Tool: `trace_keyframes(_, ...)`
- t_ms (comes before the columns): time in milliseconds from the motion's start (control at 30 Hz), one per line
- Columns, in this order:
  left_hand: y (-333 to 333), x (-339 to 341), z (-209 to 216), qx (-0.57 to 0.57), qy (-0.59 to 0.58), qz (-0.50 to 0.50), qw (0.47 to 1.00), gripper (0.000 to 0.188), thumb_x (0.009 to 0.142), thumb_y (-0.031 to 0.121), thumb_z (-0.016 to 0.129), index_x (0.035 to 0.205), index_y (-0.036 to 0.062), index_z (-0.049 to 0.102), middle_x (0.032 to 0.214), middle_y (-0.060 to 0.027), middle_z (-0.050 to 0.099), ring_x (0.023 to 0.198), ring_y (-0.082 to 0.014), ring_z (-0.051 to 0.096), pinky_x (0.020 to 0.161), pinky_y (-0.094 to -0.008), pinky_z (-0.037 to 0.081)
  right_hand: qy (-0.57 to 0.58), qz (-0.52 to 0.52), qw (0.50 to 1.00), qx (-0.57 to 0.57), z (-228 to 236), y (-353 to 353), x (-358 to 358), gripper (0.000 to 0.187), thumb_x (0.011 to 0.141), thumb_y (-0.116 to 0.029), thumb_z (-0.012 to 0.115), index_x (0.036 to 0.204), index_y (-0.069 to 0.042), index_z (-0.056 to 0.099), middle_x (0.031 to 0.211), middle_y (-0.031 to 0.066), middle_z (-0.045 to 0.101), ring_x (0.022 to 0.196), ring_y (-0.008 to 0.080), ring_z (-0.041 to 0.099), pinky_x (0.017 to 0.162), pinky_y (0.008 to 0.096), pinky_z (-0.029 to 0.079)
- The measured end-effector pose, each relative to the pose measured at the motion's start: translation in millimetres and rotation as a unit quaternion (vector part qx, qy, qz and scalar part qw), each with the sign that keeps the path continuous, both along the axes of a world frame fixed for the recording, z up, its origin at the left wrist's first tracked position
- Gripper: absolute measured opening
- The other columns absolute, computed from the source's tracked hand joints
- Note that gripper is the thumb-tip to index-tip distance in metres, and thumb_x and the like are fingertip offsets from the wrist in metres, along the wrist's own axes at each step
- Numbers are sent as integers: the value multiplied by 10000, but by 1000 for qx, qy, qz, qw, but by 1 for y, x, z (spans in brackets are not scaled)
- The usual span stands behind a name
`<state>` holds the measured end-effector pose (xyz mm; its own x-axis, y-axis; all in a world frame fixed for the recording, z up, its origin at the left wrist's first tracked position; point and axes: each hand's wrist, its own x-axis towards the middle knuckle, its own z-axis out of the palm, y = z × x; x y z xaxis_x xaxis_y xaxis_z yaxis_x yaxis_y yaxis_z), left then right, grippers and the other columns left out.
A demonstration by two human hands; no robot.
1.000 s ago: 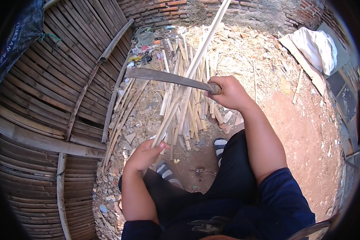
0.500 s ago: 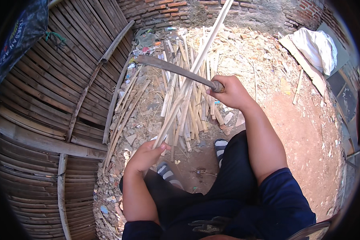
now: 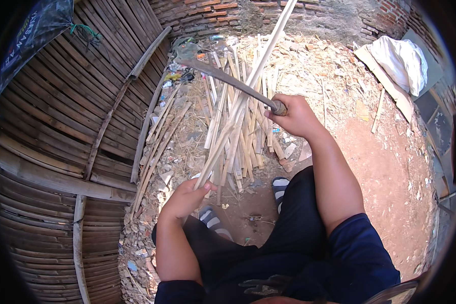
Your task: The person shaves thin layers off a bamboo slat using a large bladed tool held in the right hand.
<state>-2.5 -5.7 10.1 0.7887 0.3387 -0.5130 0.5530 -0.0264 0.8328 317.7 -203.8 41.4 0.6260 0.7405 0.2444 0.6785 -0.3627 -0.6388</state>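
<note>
While my left grip (image 3: 188, 198) is clamped on the lower end of a long, pale, straight strip (image 3: 259, 63) slanting away over a heap of rough, flat sticks (image 3: 248, 152), my right grip (image 3: 295, 115) is wrapped around the stubby, rounded handle (image 3: 278, 108) of a machete (image 3: 233, 82), its dull grey, slightly curved blade crossing in front of the strip.

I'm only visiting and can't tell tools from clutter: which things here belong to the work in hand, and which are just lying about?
Belonging to the work:
- long curved blade, in the right hand
- long pale strip, in the left hand
- heap of similar strips, probably

Seemingly just lying about:
- white sack
- tan board by the sack
- scattered rubble
</note>
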Motion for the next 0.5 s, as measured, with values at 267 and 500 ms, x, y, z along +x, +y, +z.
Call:
trace_keyframes(267,-6,0,6,-2,-11,16,1000,259,1069,292,640,1104,74,774,614,100,413,525,-46,331,510,-245,256,-12,2,1000,-14,-8,1,11,268,876,-306,829,982,-80,730,810,157,711,772,345,690,718,441,533)
trace_keyframes(500,-6,7,-3,22,-17,14,1000,271,1068,311,641,1107,76,771,630,96,426,548,-46,347,522,-240,273,48,-112,990,66,-20,-9,30,308,902,-302,822,1012,-29,729,823,162,732,766,317,700,732,431,543)
